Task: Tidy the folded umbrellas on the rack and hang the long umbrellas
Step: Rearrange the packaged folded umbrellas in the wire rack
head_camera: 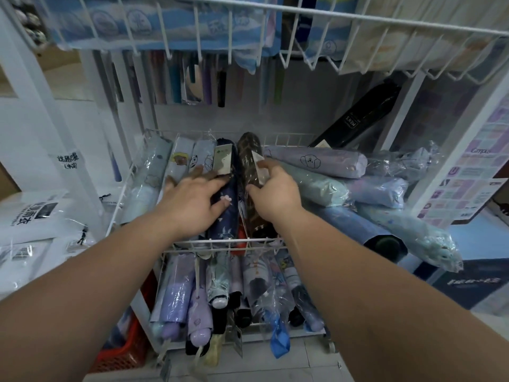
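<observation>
A white wire rack (220,242) holds folded umbrellas in its middle basket. My left hand (192,201) lies spread over a navy floral umbrella (227,213) and pale ones beside it, gripping nothing. My right hand (272,193) is closed around a brown patterned umbrella (248,153) that lies lengthwise next to the navy one. To the right, lilac and blue wrapped umbrellas (316,159) are piled crosswise. A black umbrella (360,117) leans at the back right. Long umbrellas (176,81) hang behind the rack.
The upper wire basket (275,12) juts out overhead. The lower basket (234,293) is full of wrapped umbrellas. A red crate (124,354) sits on the floor at left, white bags (33,213) on a shelf at left, a printed display board (468,177) at right.
</observation>
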`<state>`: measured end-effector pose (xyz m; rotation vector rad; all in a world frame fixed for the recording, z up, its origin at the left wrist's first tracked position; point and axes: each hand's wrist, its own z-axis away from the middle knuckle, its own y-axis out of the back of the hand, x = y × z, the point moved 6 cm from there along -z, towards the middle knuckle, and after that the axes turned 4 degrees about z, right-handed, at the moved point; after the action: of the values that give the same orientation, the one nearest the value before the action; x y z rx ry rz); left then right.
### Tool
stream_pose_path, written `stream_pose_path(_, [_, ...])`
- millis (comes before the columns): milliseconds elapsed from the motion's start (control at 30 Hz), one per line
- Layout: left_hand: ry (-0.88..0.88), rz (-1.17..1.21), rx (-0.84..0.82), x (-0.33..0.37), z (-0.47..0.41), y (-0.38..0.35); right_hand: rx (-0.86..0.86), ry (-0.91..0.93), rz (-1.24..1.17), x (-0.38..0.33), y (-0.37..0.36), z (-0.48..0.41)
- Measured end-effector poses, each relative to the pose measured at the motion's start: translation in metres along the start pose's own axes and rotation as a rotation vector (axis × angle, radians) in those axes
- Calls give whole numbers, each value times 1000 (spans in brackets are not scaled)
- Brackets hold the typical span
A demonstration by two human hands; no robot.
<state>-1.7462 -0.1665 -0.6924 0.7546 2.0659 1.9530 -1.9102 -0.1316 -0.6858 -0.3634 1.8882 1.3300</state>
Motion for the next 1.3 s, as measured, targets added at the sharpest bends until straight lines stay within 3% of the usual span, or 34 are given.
stream_pose_path(500, [26, 76, 53, 1, -10, -1, -100, 210, 334, -1, -17, 14])
stream_pose_path(733, [10, 316, 180, 33, 5, 12, -337, 240, 561, -17, 18, 12])
stream_pose_path(900, [-97, 511, 226, 89, 13, 25, -141, 373, 718, -23, 113, 17])
stream_pose_path(1033, [-49, 693, 54, 129, 9, 10, -16, 326, 914, 10, 170, 8])
stream_pose_path(1133, [82, 858, -114, 149, -5, -10, -70, 317, 954, 31, 178, -2])
stream_pose_path(1300, [281, 1154, -88, 162, -37, -40, -200, 380, 1009, 33, 161, -30])
